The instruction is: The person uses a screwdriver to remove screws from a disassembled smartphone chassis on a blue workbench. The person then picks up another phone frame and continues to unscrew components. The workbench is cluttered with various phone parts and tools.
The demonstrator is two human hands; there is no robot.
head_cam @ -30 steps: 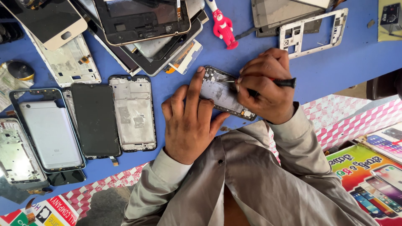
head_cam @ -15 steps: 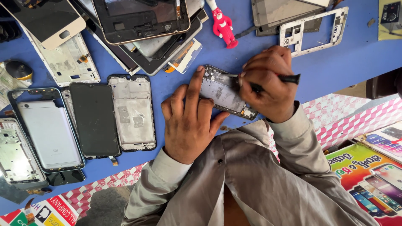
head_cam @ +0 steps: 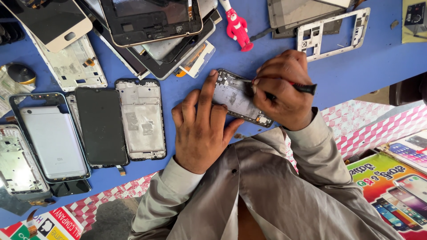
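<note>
An opened phone body [head_cam: 239,98] lies slanted on the blue tabletop [head_cam: 356,71], its inner boards showing. My left hand [head_cam: 202,129] presses flat on the table with its fingers pinning the phone's left end. My right hand [head_cam: 284,91] is curled around a thin black-handled screwdriver [head_cam: 302,87] with a red band, and its tip rests on the phone's upper part. Grey sleeves cover both forearms.
Phone frames, screens and back covers [head_cam: 142,118] lie in rows to the left, with a stack of tablet-like panels [head_cam: 151,26] at the top. A small red figure [head_cam: 238,27] stands above the phone. A white frame [head_cam: 331,33] lies top right. Printed posters [head_cam: 396,191] hang below the table edge.
My right hand has shifted slightly with the screwdriver over the phone; the left hand and the phone stay where they were.
</note>
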